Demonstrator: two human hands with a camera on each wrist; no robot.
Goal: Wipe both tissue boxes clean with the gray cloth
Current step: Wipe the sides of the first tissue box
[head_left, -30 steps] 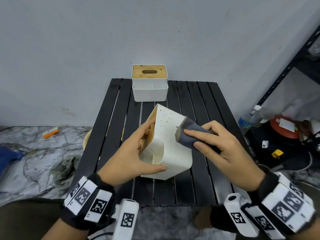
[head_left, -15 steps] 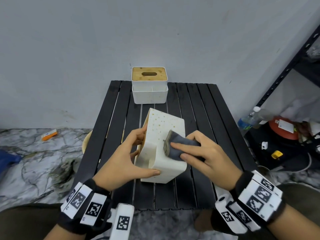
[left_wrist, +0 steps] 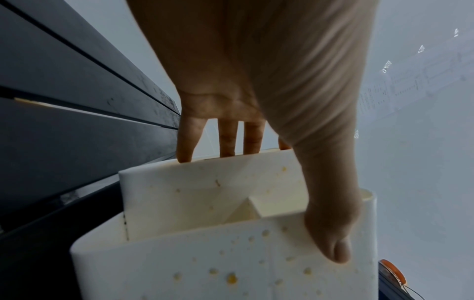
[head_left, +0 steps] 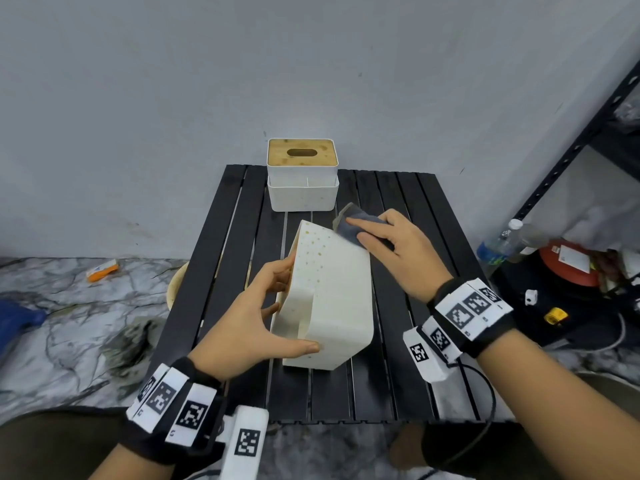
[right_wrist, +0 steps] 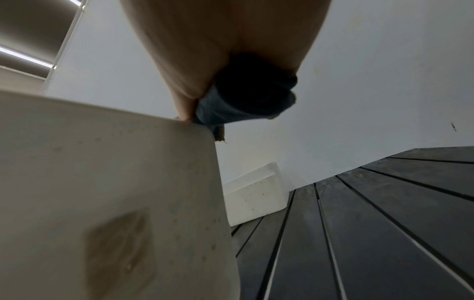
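A white speckled tissue box (head_left: 329,299) lies tipped on its side at the middle of the black slatted table (head_left: 408,375). My left hand (head_left: 277,306) grips its left end, with the thumb across the near face and the fingers behind. In the left wrist view the thumb (left_wrist: 330,233) presses the spotted box (left_wrist: 231,263). My right hand (head_left: 391,251) holds the folded gray cloth (head_left: 349,226) against the box's far upper corner. In the right wrist view the cloth (right_wrist: 246,101) is bunched under the palm at the box edge (right_wrist: 128,162). A second white box with a bamboo lid (head_left: 302,181) stands upright at the table's far edge.
The grey wall rises right behind the far box. To the right are a black metal rack (head_left: 571,150), a plastic bottle (head_left: 498,244) and floor clutter with a red lid (head_left: 568,265). An orange item (head_left: 102,270) lies on the marble floor at left.
My right hand slid the cloth across the box face, first toward the middle, then away to the far upper corner. My left hand kept its grip and the box turned slightly.
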